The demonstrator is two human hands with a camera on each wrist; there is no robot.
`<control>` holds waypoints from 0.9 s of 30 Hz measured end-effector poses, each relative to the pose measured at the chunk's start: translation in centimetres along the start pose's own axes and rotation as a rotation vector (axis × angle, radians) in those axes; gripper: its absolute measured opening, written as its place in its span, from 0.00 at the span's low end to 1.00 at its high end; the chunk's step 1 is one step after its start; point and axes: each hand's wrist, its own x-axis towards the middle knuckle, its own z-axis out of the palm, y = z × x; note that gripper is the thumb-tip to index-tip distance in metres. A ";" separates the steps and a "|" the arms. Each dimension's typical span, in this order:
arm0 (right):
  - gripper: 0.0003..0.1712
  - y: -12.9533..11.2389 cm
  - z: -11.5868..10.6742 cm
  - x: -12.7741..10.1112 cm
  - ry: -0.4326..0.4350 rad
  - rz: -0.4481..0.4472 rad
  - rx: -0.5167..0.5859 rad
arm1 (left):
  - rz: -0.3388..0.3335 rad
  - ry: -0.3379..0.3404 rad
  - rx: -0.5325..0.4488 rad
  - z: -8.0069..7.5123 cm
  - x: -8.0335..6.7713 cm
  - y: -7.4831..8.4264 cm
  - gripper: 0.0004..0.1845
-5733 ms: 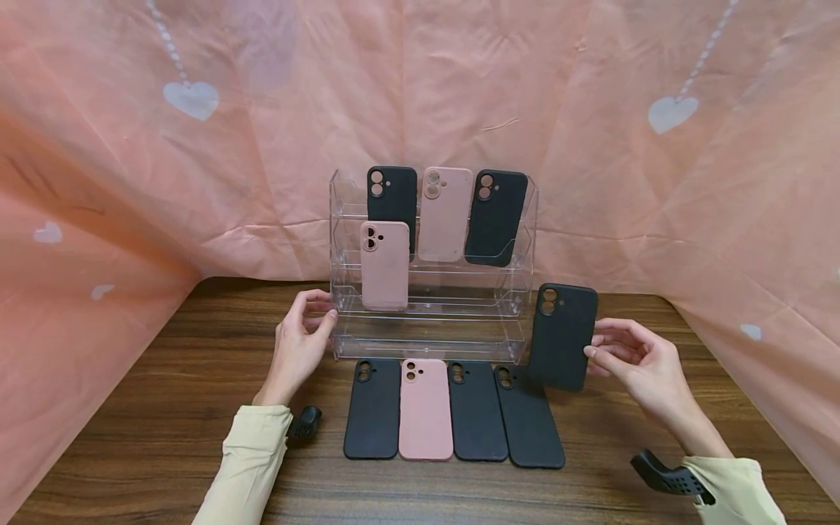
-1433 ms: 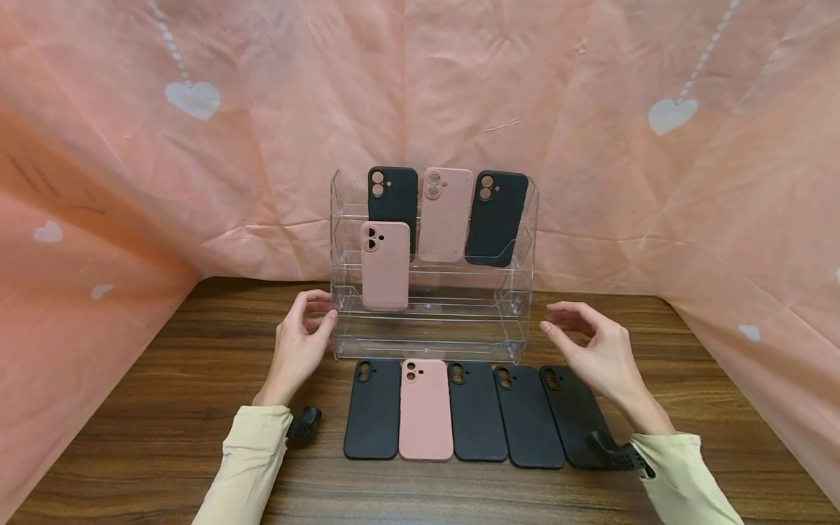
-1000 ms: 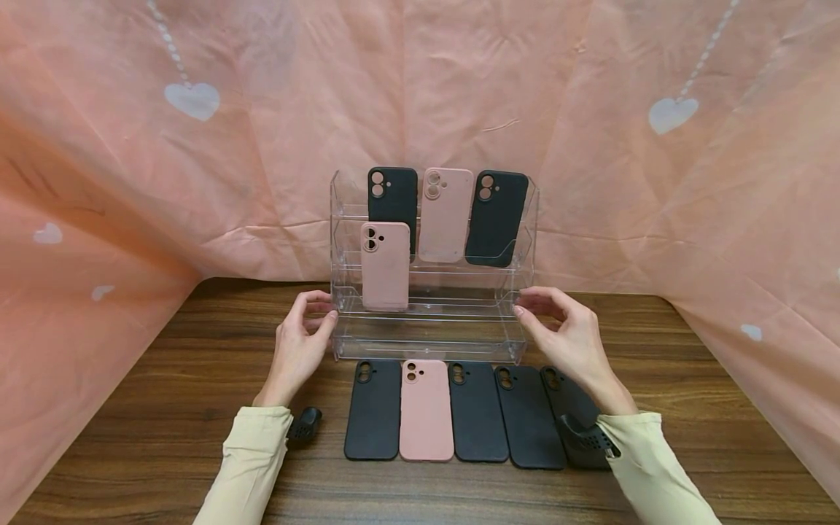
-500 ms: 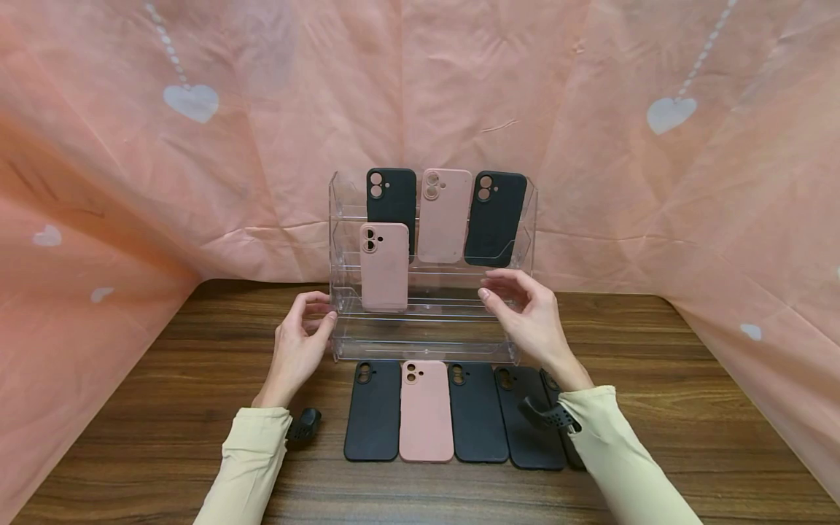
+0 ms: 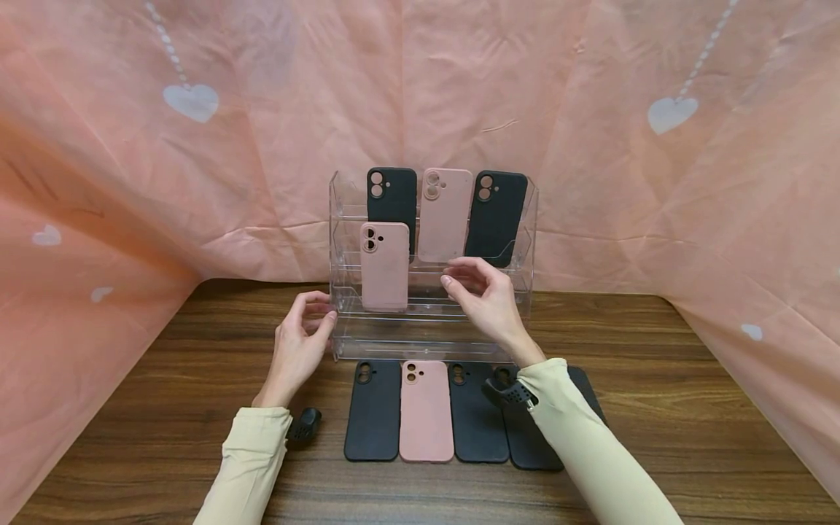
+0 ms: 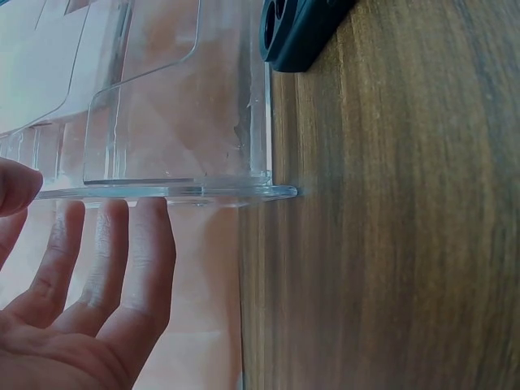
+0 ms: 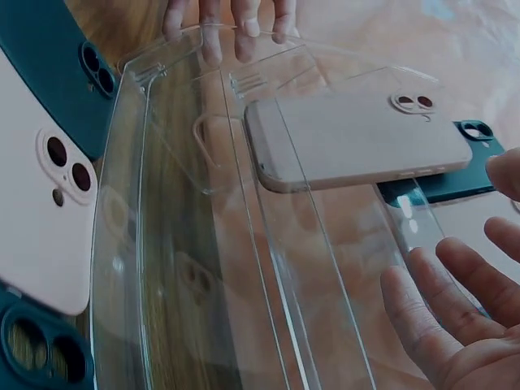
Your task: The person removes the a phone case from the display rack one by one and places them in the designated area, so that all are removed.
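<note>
Moved since the earlier frames: right hand [image 5: 488, 302], then holding a black case beside the rack, now empty and carried left across the front of the rack; that case now lies at the right end of the row on the table.

Backdrop: pink cloth [image 5: 590, 146] with white hearts, hanging behind and at both sides.

Table [image 5: 164, 401]: dark wood grain, bearing everything below.

Rack [image 5: 518, 292]: clear plastic, tiered, standing upright at the back of the table. Top tier holds a black case [image 5: 391, 197], a pink case [image 5: 445, 215] and a second black case [image 5: 495, 217]. Tier below holds one pink case [image 5: 384, 266] at its left.

Row of cases: flat on the table just before the rack, side by side. From the left: black [image 5: 372, 419], pink [image 5: 426, 419], black [image 5: 475, 423], then two more black, both partly hidden by the right sleeve [image 5: 590, 452].

Left hand [image 5: 298, 350]: fingers relaxed and nearly straight, resting against the rack's left side wall; grasping nothing.

Right hand: fingers loosely bent, empty, hovering in front of the middle tier, just below the top pink case; contact with the rack cannot be told.
</note>
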 end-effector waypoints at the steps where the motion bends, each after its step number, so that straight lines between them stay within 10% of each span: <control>1: 0.19 0.1 0.2 0.2 -0.002 0.005 0.004 | -0.001 -0.001 -0.001 0.0 0.0 0.0 0.15; 27: 0.20 1.0 4.8 2.3 -0.017 0.109 0.128 | -0.004 -0.006 -0.010 0.1 0.1 -0.2 0.15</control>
